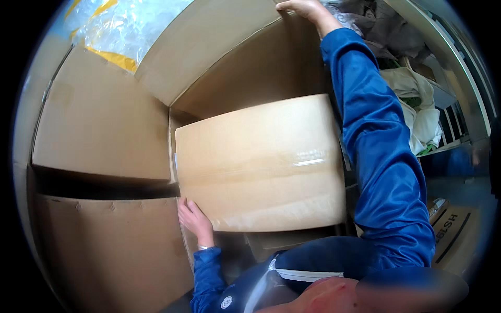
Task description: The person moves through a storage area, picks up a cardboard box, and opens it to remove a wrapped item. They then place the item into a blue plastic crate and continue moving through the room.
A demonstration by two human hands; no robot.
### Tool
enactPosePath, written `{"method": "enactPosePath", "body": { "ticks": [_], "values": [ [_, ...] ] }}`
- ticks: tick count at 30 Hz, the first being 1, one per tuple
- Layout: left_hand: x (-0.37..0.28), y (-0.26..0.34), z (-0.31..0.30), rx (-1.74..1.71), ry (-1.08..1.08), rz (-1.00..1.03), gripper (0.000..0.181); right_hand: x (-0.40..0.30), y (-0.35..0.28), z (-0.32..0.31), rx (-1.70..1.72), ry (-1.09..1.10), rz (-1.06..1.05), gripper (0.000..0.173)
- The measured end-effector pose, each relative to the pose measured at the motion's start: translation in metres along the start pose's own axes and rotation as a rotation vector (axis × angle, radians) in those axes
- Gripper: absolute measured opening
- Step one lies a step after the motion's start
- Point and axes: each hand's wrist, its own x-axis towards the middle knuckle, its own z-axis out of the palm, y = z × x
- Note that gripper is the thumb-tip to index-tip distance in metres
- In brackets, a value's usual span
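Note:
A taped cardboard box point(254, 168) lies before me, its seam sealed with clear tape. My left hand point(195, 221) rests by the box's lower left corner, near the edge of an open carton flap, fingers slightly apart; whether it presses on the box is unclear. At the top, my right hand point(299, 8) reaches out to the upper edge of a large cardboard flap point(219, 43), fingertips on its rim. Cardboard panels point(101, 117) of a large open carton stand behind and to the left of the taped box.
Clear plastic film with yellow tape point(125, 31) lies at the upper left. Crumpled fabric point(419, 105) sits by a metal rack point(450, 43) at the right. Another cardboard box point(456, 234) with printing stands at the lower right. A dark gap separates the left cartons.

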Motion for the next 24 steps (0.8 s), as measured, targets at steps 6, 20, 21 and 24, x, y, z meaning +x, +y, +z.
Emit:
{"method": "enactPosePath", "body": {
  "ticks": [6,20,21,24],
  "values": [
    [-0.136,-0.034,-0.036,-0.036,0.054,0.025,0.047,-0.005,0.014,-0.022,-0.019,0.029,0.021,0.072],
    [-0.225,-0.067,-0.027,-0.118,0.13,-0.081,0.054,-0.047,-0.003,-0.016,-0.249,0.09,-0.006,0.078],
    [-0.225,-0.068,-0.034,-0.104,0.142,-0.104,0.054,-0.06,-0.01,0.001,-0.17,0.072,-0.043,0.07],
    [-0.227,-0.076,-0.04,-0.101,0.146,-0.111,0.052,-0.029,0.03,-0.032,-0.205,-0.027,-0.06,0.07]
  ]
}}
